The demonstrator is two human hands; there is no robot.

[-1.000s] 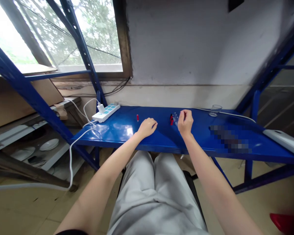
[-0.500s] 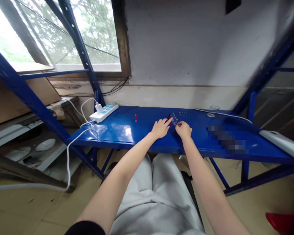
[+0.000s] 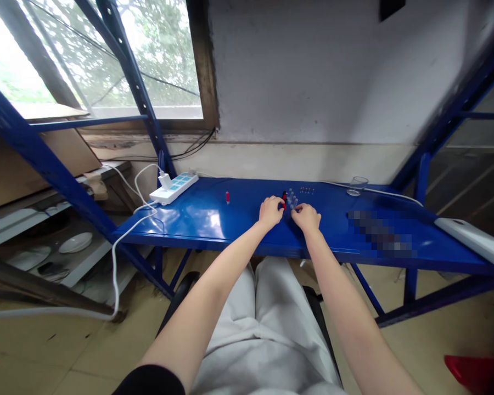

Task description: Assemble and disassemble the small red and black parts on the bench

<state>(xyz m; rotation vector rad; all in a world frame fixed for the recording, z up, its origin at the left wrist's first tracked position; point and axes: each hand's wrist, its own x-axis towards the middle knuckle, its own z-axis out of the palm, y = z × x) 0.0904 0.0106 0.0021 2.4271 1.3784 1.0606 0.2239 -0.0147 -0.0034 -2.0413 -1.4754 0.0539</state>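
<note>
Both hands rest on the blue metal shelf [image 3: 214,219] around a small cluster of clear tubes with red caps [image 3: 290,200]. My left hand [image 3: 270,210] has its fingers curled and pinches a red-capped piece at the left side of the cluster. My right hand [image 3: 307,216] sits just to the right, fingers bent onto the cluster's near side. What each hand grips is too small to name. A single red-capped tube [image 3: 228,197] stands alone further left. A row of tiny dark parts [image 3: 307,190] lies behind the cluster.
A white power strip [image 3: 176,187] with a plugged charger and white cable lies at the shelf's back left. A small clear glass [image 3: 357,185] stands at the back right, a white flat object [image 3: 473,240] at the far right edge. Blue rack posts flank both sides.
My left hand moved right from the middle of the shelf to the cluster. My right hand came down from a raised position onto the cluster. The camera shifted slightly.
</note>
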